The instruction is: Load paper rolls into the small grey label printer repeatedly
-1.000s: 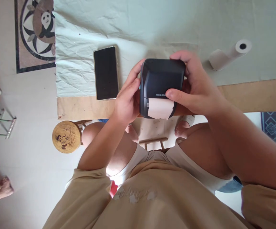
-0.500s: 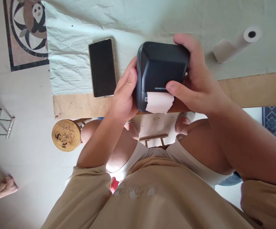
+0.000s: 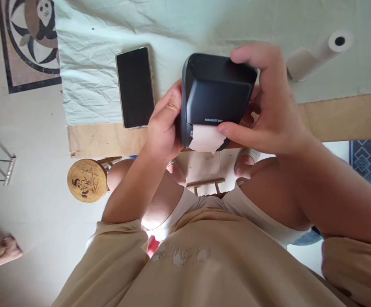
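Above the table edge [image 3: 339, 117], printer [image 3: 219, 96] between both hands, left hand [image 3: 163, 128] gripping its side; right hand [image 3: 268, 111] clasping it

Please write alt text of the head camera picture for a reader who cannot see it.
Both hands, left hand and right hand, hold a dark label printer with paper sticking out. A phone and paper roll lie on the cloth-covered table.
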Demonstrator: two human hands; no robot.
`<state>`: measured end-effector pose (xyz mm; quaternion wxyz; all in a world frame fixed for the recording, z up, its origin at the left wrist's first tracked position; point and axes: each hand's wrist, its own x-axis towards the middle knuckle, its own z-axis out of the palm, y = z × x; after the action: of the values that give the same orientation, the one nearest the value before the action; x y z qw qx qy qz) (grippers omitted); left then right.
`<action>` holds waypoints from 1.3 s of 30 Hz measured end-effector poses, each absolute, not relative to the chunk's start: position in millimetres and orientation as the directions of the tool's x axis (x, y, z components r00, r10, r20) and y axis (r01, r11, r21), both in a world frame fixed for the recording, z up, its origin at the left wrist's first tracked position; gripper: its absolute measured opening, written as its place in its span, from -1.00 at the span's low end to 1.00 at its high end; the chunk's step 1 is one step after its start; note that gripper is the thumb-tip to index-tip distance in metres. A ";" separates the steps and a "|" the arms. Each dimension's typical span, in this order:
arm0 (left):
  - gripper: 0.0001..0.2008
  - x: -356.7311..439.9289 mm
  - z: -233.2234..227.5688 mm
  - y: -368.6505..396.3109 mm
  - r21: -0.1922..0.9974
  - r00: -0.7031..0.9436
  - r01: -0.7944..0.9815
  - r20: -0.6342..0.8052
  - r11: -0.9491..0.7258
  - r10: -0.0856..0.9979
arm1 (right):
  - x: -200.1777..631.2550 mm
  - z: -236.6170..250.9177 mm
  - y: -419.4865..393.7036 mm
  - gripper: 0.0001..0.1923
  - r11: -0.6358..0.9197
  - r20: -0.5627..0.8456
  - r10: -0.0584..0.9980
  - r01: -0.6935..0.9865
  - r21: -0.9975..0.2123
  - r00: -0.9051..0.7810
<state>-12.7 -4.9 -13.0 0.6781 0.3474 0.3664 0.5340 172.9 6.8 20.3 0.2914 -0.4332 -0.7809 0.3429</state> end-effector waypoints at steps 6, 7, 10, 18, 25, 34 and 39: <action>-0.65 -7.0 -13.2 -1.3 0.803 0.241 -0.551 -0.104 0.225 0.965 | 173.8 29.7 0.0 -0.50 0.489 0.402 0.868 0.640 -0.593 -0.291; -0.68 -6.2 -13.0 -1.6 0.806 0.246 -0.552 -0.090 0.216 0.965 | 173.9 31.4 -1.8 -0.58 0.471 0.414 0.873 0.662 -0.583 -0.257; -0.77 -5.7 -14.2 -3.2 0.860 0.230 -0.495 -0.011 0.126 0.973 | 172.0 36.4 -5.6 -0.75 0.395 0.369 0.910 0.668 -0.630 -0.189; -0.76 -4.7 -12.7 -5.7 0.883 0.268 -0.460 0.034 0.097 0.963 | 167.8 38.0 0.1 -0.87 0.321 0.407 0.913 0.593 -0.739 0.013; -0.63 -6.0 -9.0 -6.0 0.942 0.279 -0.312 -0.037 0.128 0.959 | 177.1 36.8 2.1 -0.72 0.413 0.100 0.911 0.871 -0.266 -0.401; -0.61 -7.7 -2.5 -9.3 0.952 0.302 -0.275 -0.049 0.136 0.952 | 181.4 41.4 -0.1 -0.70 0.420 0.076 0.896 0.783 -0.459 -0.437; -0.74 -2.6 -6.4 -9.1 0.905 0.212 -0.399 -0.066 0.148 0.975 | 191.3 49.5 3.4 -0.65 0.295 0.157 0.936 0.461 -0.837 -0.315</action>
<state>-2.6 -9.1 -6.4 0.6671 0.4014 0.3589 0.5148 191.3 3.4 49.5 0.3374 -0.4780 -0.7306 0.3519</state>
